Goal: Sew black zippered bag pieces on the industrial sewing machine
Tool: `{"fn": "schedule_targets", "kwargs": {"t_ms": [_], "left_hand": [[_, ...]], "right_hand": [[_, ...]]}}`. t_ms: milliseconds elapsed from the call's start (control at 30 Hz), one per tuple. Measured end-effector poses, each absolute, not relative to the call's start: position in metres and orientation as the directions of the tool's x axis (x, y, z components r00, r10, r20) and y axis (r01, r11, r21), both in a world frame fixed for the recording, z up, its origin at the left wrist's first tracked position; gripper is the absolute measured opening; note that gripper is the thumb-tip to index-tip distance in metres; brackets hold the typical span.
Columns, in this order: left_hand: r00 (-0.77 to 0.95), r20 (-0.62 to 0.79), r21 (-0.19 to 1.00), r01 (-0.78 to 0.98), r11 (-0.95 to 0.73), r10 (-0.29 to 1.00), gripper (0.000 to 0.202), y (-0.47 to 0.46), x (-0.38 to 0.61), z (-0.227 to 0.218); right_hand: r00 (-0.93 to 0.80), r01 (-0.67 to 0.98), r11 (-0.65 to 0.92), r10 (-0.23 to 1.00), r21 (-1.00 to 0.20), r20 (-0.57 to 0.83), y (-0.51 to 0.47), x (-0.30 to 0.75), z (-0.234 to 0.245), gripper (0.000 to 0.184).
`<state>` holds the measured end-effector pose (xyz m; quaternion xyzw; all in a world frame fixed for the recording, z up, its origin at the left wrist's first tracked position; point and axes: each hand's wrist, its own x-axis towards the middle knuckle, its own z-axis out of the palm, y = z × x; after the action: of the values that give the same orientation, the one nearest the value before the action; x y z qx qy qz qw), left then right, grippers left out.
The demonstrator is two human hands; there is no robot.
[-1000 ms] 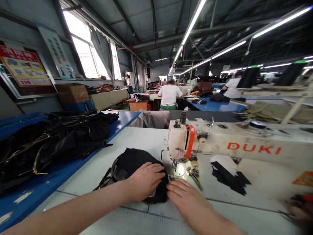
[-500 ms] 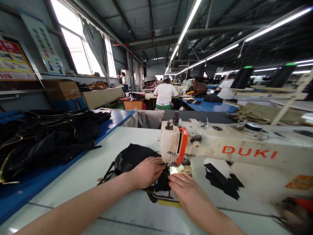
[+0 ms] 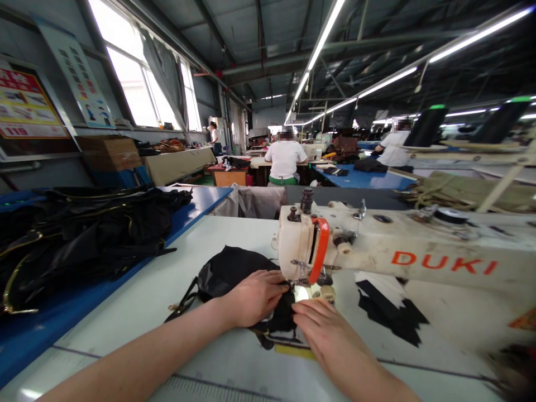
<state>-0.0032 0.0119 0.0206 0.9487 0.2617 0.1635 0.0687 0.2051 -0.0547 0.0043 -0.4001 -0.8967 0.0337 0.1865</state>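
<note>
A black fabric bag piece (image 3: 237,268) with a strap and a metal fitting lies partly under the head of a sewing machine (image 3: 307,245). My left hand (image 3: 259,296) rests flat on it, fingers stretched toward the presser foot; the thumb is hidden. My right hand (image 3: 320,324) is at the fabric's right edge by the lit needle area, fingers pressed together on the edge and thumb out of sight. The needle itself cannot be made out. A zipper edge shows on the near side of the piece, above a yellow strip (image 3: 295,351) on the machine bed.
Black fabric pieces with gold zippers (image 3: 84,240) are heaped on a blue table (image 3: 54,312) to the left. Black scraps (image 3: 391,312) lie under the machine arm. Olive fabric (image 3: 469,192) is stacked behind it. A person in white (image 3: 285,159) sits ahead; others are farther back.
The view has shifted slightly, so the machine and both hands appear a little farther right. Both hands stay at the black piece beside the presser foot; the fabric shows hardly any movement.
</note>
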Motion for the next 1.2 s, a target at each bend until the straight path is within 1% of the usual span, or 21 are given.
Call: {"fn": "schedule_targets", "kwargs": {"t_ms": [167,300,367,400,467,533,567,667,733,800,833,933,1000,1033,1100,1167,1200], "left_hand": [[0.806,0.267,0.232,0.479,-0.847,0.529,0.027,0.014,-0.003,0.021],[0.790,0.280,0.256,0.486,-0.836,0.545,0.026,0.012,-0.003,0.023],[0.737,0.314,0.294,0.524,-0.799,0.599,0.027,0.007,-0.008,0.025],[0.682,0.334,0.325,0.564,-0.759,0.650,0.027,0.004,-0.013,0.026],[0.521,0.347,0.392,0.674,-0.626,0.780,0.026,-0.007,-0.023,0.029],[0.367,0.297,0.432,0.772,-0.467,0.881,0.025,-0.018,-0.035,0.032],[0.330,0.254,0.431,0.803,-0.412,0.909,0.025,-0.024,-0.039,0.034],[0.339,0.129,0.402,0.841,-0.361,0.932,0.019,-0.033,-0.047,0.041],[0.342,0.080,0.418,0.841,-0.343,0.936,0.011,-0.032,-0.047,0.047],[0.337,0.056,0.464,0.825,-0.323,0.940,0.007,-0.028,-0.045,0.054],[0.348,0.059,0.493,0.805,-0.331,0.936,0.008,-0.026,-0.044,0.058],[0.400,0.161,0.571,0.708,-0.416,0.902,0.014,-0.024,-0.039,0.068],[0.391,0.204,0.643,0.638,-0.424,0.897,0.015,-0.025,-0.035,0.070],[0.375,0.184,0.703,0.596,-0.389,0.908,0.016,-0.026,-0.031,0.069],[0.336,0.096,0.825,0.500,-0.264,0.937,0.020,-0.026,-0.021,0.062],[0.302,0.039,0.893,0.417,-0.169,0.953,0.022,-0.026,-0.008,0.053],[0.285,0.046,0.904,0.396,-0.161,0.957,0.022,-0.026,-0.001,0.048]], "right_hand": [[-0.595,0.684,0.674,0.736,-0.278,0.322,-0.055,0.206,0.005,0.029],[-0.578,0.625,0.671,0.742,-0.400,0.340,-0.057,0.209,0.008,0.029],[-0.570,0.606,0.656,0.752,-0.450,0.331,-0.057,0.210,0.010,0.029],[-0.570,0.599,0.652,0.755,-0.465,0.324,-0.058,0.211,0.011,0.029],[-0.577,0.587,0.649,0.755,-0.484,0.311,-0.059,0.212,0.012,0.029],[-0.587,0.580,0.650,0.752,-0.491,0.301,-0.060,0.214,0.012,0.028],[-0.591,0.580,0.652,0.750,-0.489,0.299,-0.060,0.215,0.011,0.028],[-0.589,0.590,0.651,0.752,-0.478,0.297,-0.059,0.217,0.007,0.029],[-0.578,0.589,0.637,0.762,-0.497,0.291,-0.058,0.218,0.004,0.028],[-0.560,0.575,0.613,0.778,-0.542,0.285,-0.056,0.217,0.004,0.024],[-0.547,0.567,0.598,0.788,-0.567,0.283,-0.056,0.216,0.004,0.022],[-0.492,0.555,0.529,0.831,-0.643,0.259,-0.056,0.213,0.008,0.020],[-0.464,0.542,0.487,0.853,-0.685,0.239,-0.056,0.212,0.009,0.026],[-0.462,0.531,0.478,0.856,-0.700,0.233,-0.056,0.212,0.010,0.029],[-0.481,0.507,0.484,0.846,-0.713,0.232,-0.055,0.211,0.011,0.032],[-0.492,0.496,0.492,0.838,-0.716,0.235,-0.056,0.211,0.012,0.031],[-0.493,0.494,0.496,0.836,-0.714,0.239,-0.057,0.210,0.012,0.029]]}}
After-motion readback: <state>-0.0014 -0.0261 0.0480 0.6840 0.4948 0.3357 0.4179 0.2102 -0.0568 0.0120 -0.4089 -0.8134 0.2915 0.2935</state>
